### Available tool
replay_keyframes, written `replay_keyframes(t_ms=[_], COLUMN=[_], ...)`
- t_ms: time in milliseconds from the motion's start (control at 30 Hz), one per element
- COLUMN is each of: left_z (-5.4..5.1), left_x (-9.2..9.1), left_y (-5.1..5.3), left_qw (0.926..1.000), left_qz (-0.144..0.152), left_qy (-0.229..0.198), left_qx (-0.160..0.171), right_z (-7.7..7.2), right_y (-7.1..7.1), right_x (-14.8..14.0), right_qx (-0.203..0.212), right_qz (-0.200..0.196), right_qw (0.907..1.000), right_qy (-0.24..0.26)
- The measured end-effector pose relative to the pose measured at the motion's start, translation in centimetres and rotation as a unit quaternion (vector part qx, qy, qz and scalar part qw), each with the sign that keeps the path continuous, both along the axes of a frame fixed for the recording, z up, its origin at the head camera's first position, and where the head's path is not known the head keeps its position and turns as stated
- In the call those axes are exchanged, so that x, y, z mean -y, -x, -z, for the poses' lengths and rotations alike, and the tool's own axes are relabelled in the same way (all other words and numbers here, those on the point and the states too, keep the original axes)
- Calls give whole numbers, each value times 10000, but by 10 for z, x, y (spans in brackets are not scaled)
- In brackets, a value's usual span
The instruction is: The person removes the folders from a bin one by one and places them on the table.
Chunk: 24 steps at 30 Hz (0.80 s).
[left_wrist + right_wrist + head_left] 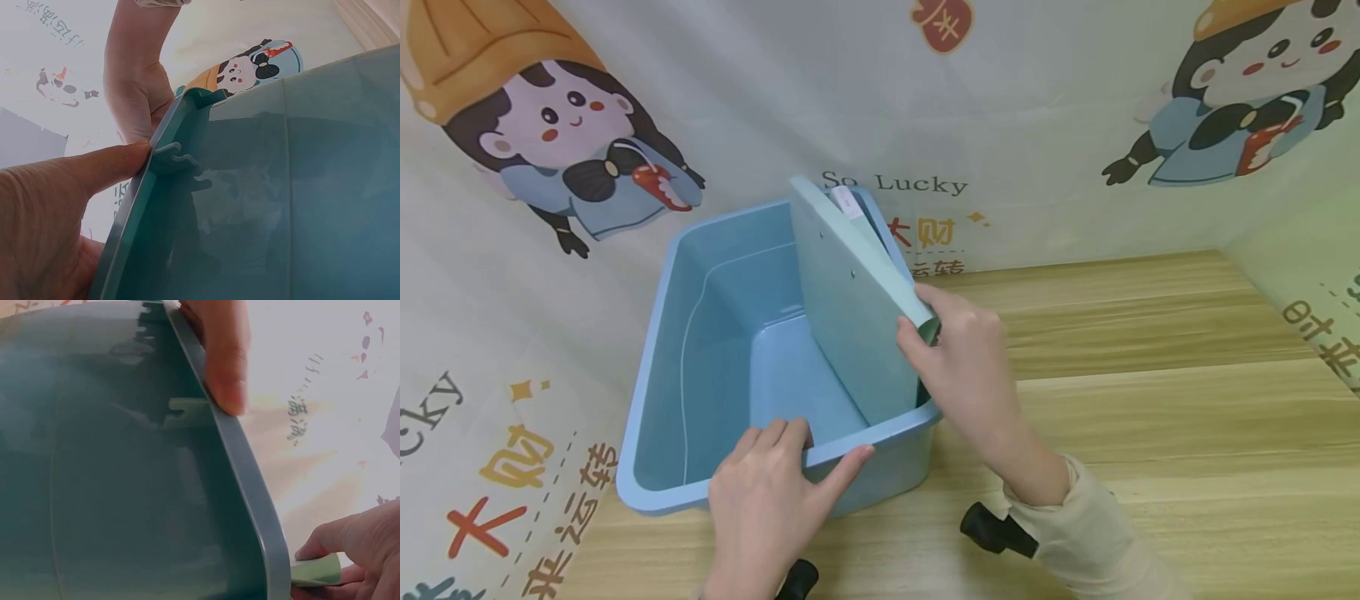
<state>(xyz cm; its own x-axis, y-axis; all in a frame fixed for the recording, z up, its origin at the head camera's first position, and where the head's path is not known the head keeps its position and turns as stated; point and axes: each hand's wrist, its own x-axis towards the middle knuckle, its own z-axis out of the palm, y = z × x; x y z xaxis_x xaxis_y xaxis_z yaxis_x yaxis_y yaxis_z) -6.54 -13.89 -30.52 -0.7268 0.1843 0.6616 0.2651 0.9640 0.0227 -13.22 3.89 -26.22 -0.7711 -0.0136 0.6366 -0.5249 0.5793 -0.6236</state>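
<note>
A light blue plastic bin (782, 367) stands on the wooden table. Inside it, along its right side, a pale green binder (857, 308) stands on edge, its top rising above the rim. My right hand (970, 367) grips the binder's near upper corner, thumb on the left face and fingers on the far side. On the bin's near rim, my left hand (767, 492) holds on, fingers over the inside and thumb outside. The left wrist view shows that thumb (112, 165) against the rim from below. In the right wrist view, the binder's green end (317, 570) sits between the right hand's thumb and fingers.
The wooden table (1150, 400) extends to the right of the bin. A printed cloth (1037, 108) with cartoon figures hangs behind and at the left. Black wrist mounts (996, 529) show below the hands. A white label (846, 202) is on the binder's far end.
</note>
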Motion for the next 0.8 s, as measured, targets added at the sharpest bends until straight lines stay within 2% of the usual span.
replay_keyframes(t_ms=[200,433,533,700,800], left_z=[0,1,1,1,1], left_x=[1,1,1,1,1], left_y=[1,1,1,1,1], left_qw=[10000,10000,10000,9999,9999], left_qz=[13,30,68,96,93], left_qy=[21,-11,-25,-59,-84], left_qx=[92,82,24,1,3], right_z=[-1,-5,-7,-8,-9], right_y=[4,9,11,15,18], right_x=[-8,-13,-14,-17,-20], right_qx=[245,421,342,104,9], right_qz=[-152,-304,-359,-334,-358], right_qw=[9940,9742,9643,9536,9433], right_qy=[1057,2195,2600,2992,3301])
